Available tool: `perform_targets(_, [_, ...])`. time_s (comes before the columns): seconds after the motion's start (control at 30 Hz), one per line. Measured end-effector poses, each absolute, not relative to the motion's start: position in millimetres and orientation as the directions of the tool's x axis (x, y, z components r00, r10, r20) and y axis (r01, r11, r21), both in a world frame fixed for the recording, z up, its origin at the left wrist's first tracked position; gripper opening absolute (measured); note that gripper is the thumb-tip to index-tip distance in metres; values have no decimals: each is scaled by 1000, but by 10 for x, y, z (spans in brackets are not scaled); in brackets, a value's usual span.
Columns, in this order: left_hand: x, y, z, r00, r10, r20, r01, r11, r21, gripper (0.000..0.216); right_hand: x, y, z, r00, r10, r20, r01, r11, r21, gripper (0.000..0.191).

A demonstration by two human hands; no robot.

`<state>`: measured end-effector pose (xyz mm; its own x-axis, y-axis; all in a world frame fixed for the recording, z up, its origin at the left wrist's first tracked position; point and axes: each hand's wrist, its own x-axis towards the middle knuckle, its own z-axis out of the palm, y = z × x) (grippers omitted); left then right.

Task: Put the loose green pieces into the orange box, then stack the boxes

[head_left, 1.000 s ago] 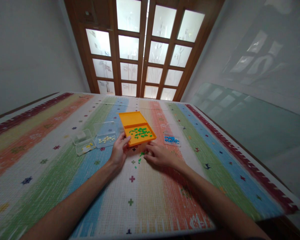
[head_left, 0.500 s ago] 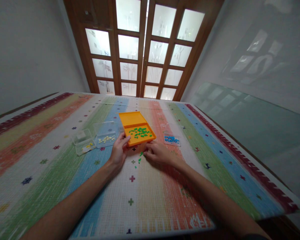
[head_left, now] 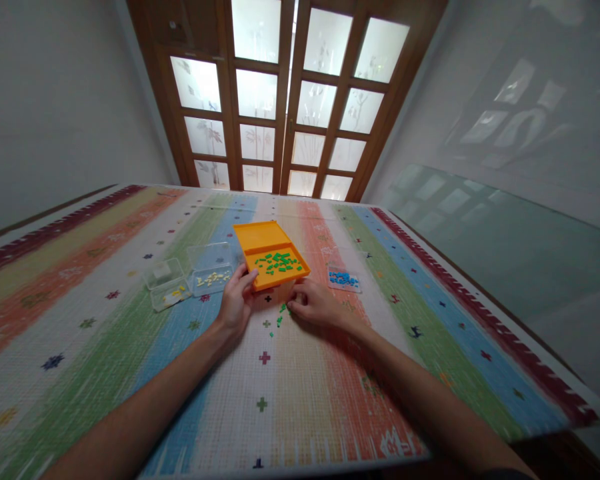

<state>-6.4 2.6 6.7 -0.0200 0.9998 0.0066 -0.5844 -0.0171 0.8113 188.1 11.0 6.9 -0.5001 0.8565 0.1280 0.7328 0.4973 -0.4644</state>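
My left hand [head_left: 236,300] grips the left edge of an orange plastic box [head_left: 274,283] with its lid [head_left: 263,235] folded back. The box is tilted above the table, and many small green pieces [head_left: 280,261] lie inside. Just below the box's front edge is my right hand [head_left: 313,301], its fingers curled and pinched low by the tablecloth. Several loose green pieces [head_left: 279,321] lie on the cloth beside those fingertips. Whatever the right fingers may hold is too small and hidden to make out.
To the left stand two open clear boxes, one with pale pieces [head_left: 213,278] and one with yellow and white pieces [head_left: 177,293]. A clear box with blue pieces [head_left: 344,278] sits at the right. A striped tablecloth [head_left: 240,400] covers the table. Wooden glass-paned doors [head_left: 285,100] stand beyond.
The orange box has shifted slightly left and up in my left hand. My right hand stays nearly in place beside the loose green pieces, fingers still curled.
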Motion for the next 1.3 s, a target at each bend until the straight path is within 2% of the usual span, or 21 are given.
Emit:
perform_targets(0.27, [-53, 31, 65, -36, 999, 0, -588, -22, 808, 27, 1835, 66, 11, -589, 795, 147, 710, 596, -375, 17])
perform_targets(0.67, [-62, 46, 63, -39, 999, 6, -587, -28, 809, 25, 1779, 122, 7, -590, 797, 129, 739, 598, -311, 22])
perform_targets(0.8, [-61, 43, 79, -40, 999, -7, -605, -19, 796, 26, 1762, 191, 20, -591, 802, 92, 745, 586, -319, 23])
perform_targets(1.03, [-67, 46, 64, -44, 999, -10, -601, -18, 799, 26, 1744, 249, 69, -562, 825, 61, 729, 529, -434, 18])
perform_targets(1.3, [-64, 49, 62, -45, 999, -8, -605, -21, 796, 24, 1764, 257, 66, -516, 855, 49, 761, 484, -433, 17])
